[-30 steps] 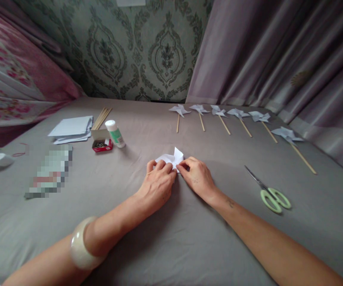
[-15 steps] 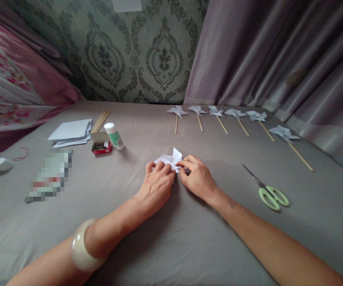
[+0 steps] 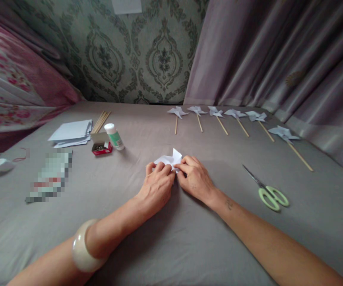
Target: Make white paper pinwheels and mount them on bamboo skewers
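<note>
A white paper pinwheel (image 3: 167, 159) lies on the grey cloth in front of me, one pointed blade standing up at its far side. My left hand (image 3: 157, 184) has its fingers curled over the near left part of the paper. From the right, my right hand (image 3: 195, 176) presses bent fingers at the pinwheel's middle. Both hands hide much of the paper, and whatever the right fingertips pinch is out of sight. A cream bangle (image 3: 84, 246) circles the left forearm.
Several finished pinwheels on sticks (image 3: 217, 113) line the back right. Green-handled scissors (image 3: 266, 190) lie right of my hands. At left are a glue bottle (image 3: 115, 137), a small red box of metal pieces (image 3: 102, 149), wooden sticks (image 3: 99, 121), folded paper (image 3: 70, 132) and a blurred packet (image 3: 50, 176).
My right hand has shifted and rolled slightly, its thumb now tucked out of view beneath the fingers. The left hand stays on the paper almost unmoved.
</note>
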The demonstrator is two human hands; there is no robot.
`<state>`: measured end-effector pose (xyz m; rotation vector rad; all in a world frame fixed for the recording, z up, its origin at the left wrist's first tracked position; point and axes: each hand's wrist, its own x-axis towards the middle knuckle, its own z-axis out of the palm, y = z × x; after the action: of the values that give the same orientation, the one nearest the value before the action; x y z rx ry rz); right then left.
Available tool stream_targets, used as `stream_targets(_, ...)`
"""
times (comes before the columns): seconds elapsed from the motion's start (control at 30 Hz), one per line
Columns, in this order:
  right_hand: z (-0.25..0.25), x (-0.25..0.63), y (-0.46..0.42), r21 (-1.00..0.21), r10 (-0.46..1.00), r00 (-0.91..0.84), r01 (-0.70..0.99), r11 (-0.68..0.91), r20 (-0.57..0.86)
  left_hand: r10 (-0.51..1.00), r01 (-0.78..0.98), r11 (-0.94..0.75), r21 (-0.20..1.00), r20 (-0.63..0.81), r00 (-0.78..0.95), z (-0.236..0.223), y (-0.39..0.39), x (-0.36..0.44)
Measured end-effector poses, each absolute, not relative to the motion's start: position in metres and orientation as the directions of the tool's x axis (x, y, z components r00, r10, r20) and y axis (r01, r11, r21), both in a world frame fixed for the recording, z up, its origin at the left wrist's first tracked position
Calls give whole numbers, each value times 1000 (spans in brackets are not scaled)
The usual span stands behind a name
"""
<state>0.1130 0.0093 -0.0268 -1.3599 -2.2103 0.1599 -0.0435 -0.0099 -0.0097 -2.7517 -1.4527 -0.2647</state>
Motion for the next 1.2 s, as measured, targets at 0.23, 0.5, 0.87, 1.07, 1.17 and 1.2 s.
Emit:
stream_targets(0.23,-21,114,8,-176,806,-468,814,553,362,812,817,-572,75,194,551,-12,-9,-44)
stream_targets(0.5,-7,115,16,27,717,-664,737,675,211,844,793,-524,311,314,434,-5,4,-53)
stream_targets(0.87,-8,111,25,66,678,-707,700,711,201,939,702,-107,704,304,-163,0,30,-71)
stream_targets(1.07,-24,116,25,-158,712,-583,719,676,391,954,641,-52,766,227,-194,-4,37,-80)
stream_targets(1.17,-33,119,28,-328,749,-470,695,640,467,955,619,-55,783,222,-195,-6,37,-80)
stream_targets(1.2,-35,120,28,-364,756,-435,686,630,489,955,614,-54,787,219,-197,-6,38,-80)
